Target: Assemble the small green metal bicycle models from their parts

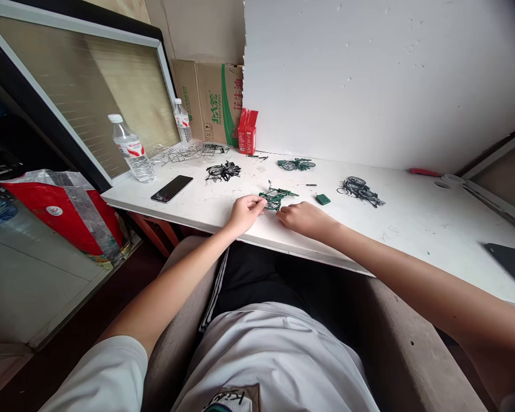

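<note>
A small green model bicycle point(278, 195) is held just above or on the white table point(214, 209), near its front edge. My left hand point(248, 210) pinches the bicycle at its left side between thumb and fingers. Close to its lower right side, my right hand point(302, 219) is closed with the fingertips pressed together; what they grip, if anything, is hidden. To the right lie a small green block-shaped piece point(323, 199) and a thin dark tool like a screwdriver point(311, 185). Another green model bicycle point(298, 164) rests farther back.
Black model bicycle parts point(224, 171) lie at left, a dark model bicycle point(360, 190) at right. A phone point(172, 188), water bottle point(131, 147), second bottle point(182, 121), part frames point(193, 152), red box point(248, 131) and carton point(210, 103) occupy the left side.
</note>
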Demonstrator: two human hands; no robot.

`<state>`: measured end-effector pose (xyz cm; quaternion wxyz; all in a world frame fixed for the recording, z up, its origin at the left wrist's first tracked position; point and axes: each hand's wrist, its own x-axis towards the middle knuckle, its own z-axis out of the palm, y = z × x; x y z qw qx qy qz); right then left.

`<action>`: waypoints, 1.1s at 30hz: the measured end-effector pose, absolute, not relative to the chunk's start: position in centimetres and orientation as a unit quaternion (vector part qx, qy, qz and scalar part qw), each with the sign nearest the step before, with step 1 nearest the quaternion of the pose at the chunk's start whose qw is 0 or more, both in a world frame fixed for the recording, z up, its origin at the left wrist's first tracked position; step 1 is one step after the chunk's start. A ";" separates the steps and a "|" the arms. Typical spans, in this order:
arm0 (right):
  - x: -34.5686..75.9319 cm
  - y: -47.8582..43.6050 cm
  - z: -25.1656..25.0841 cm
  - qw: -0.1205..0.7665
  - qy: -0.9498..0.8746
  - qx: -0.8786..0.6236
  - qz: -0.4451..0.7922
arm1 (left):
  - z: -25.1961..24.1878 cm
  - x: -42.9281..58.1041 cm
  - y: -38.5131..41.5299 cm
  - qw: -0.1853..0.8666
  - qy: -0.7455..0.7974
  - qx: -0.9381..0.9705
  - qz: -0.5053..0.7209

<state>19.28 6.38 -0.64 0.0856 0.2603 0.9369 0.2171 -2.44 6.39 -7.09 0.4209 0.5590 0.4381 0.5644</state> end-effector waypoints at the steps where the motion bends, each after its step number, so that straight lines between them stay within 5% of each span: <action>1: 19.2 6.4 -0.6 0.084 0.937 0.267 0.211 | -7.1 -2.5 6.4 0.420 0.439 0.559 0.564; 6: 19.6 5.8 0.7 0.041 0.944 0.308 0.112 | -7.0 -2.5 6.3 0.422 0.424 0.563 0.571; 12: 20.5 5.9 2.5 -0.183 0.916 0.322 -0.154 | -7.3 -2.3 6.3 0.393 0.423 0.598 0.555; 17: 19.5 7.6 0.8 -0.320 0.848 0.350 -0.236 | -7.6 -2.0 5.8 0.331 0.431 0.644 0.538; 33: 18.8 7.8 -3.9 -0.378 0.798 0.382 -0.273 | -7.3 -2.0 5.2 0.256 0.446 0.685 0.517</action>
